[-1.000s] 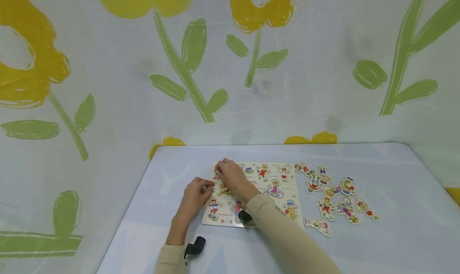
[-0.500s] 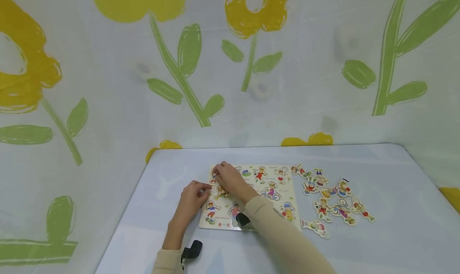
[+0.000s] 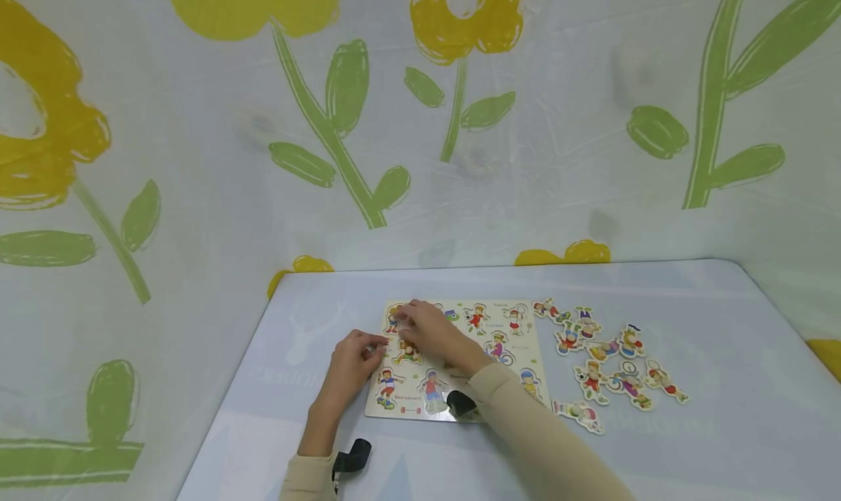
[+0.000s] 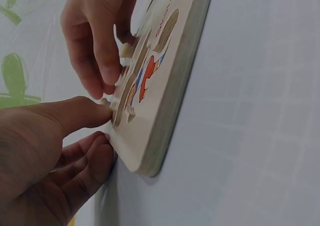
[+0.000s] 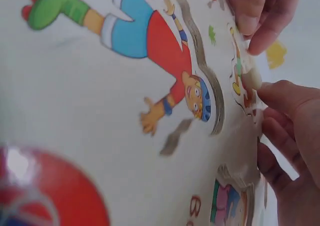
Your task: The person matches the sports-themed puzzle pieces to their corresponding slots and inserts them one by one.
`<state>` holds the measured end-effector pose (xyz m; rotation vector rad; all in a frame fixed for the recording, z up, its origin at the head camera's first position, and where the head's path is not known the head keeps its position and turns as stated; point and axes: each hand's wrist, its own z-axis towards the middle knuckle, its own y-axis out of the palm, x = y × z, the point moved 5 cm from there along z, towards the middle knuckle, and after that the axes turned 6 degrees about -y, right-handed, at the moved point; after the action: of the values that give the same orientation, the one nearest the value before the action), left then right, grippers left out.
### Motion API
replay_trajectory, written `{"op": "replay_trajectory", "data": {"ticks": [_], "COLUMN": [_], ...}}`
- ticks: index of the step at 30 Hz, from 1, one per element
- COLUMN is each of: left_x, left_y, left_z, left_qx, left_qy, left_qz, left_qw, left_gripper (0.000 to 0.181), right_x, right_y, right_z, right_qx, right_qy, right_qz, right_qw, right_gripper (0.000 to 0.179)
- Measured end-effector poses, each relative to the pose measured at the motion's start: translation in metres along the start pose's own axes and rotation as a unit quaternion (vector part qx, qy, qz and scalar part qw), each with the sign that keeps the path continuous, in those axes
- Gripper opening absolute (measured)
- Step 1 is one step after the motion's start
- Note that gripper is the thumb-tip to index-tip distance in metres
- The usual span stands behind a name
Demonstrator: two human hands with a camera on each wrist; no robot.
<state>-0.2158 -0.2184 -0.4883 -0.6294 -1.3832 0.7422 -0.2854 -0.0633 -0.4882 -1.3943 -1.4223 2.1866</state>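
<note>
A wooden puzzle board (image 3: 420, 373) with printed sporty figures lies on the table. At its left edge my left hand (image 3: 352, 362) pinches the rim, with thumb on top and the other fingers curled against the side. My right hand (image 3: 430, 331) is over the upper left of the board, fingers partly extended beside a child-shaped puzzle piece (image 3: 392, 318) in the top left corner. In the right wrist view its thumb is by a small pale knob (image 5: 251, 79), and a gap shows between thumb and fingers. A runner figure (image 3: 409, 351) is just below that hand.
Several loose child-shaped puzzle pieces (image 3: 594, 380) are scattered on the table to the right of the board, one close to its lower right corner. The table (image 3: 315, 304) backs onto a white cloth wall (image 3: 525, 194) with printed flowers.
My right hand has drawn slightly right and toward me, uncovering more of the top left piece. The left hand stays at the board's edge. The head view has shifted a little.
</note>
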Motion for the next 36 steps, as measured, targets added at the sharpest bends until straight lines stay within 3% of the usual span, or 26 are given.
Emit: {"op": "replay_trajectory", "data": {"ticks": [9,14,24,36], "left_x": [-0.001,-0.002,-0.002,-0.001], "left_y": [0.003,0.002,0.000,-0.001], "left_z": [0.002,0.002,0.001,0.004], "left_qx": [-0.007,-0.003,-0.011,-0.008], "left_qy": [-0.009,-0.019,-0.033,-0.026], "left_qz": [-0.001,0.000,-0.009,-0.004], "left_qw": [0.9999,0.9998,0.9994,0.9996], "left_gripper": [0.018,0.017,0.018,0.017], "right_x": [0.007,0.012,0.022,0.038], "right_y": [-0.024,-0.040,-0.059,-0.083], "right_z": [-0.020,-0.037,-0.068,-0.102], "right_qx": [0.018,0.032,0.064,0.095], "right_qy": [-0.038,-0.025,0.001,0.034], "right_qz": [0.023,0.012,-0.060,-0.135], "right_qw": [0.9989,0.9991,0.9962,0.9857], "right_gripper": [0.031,0.032,0.035,0.035]}}
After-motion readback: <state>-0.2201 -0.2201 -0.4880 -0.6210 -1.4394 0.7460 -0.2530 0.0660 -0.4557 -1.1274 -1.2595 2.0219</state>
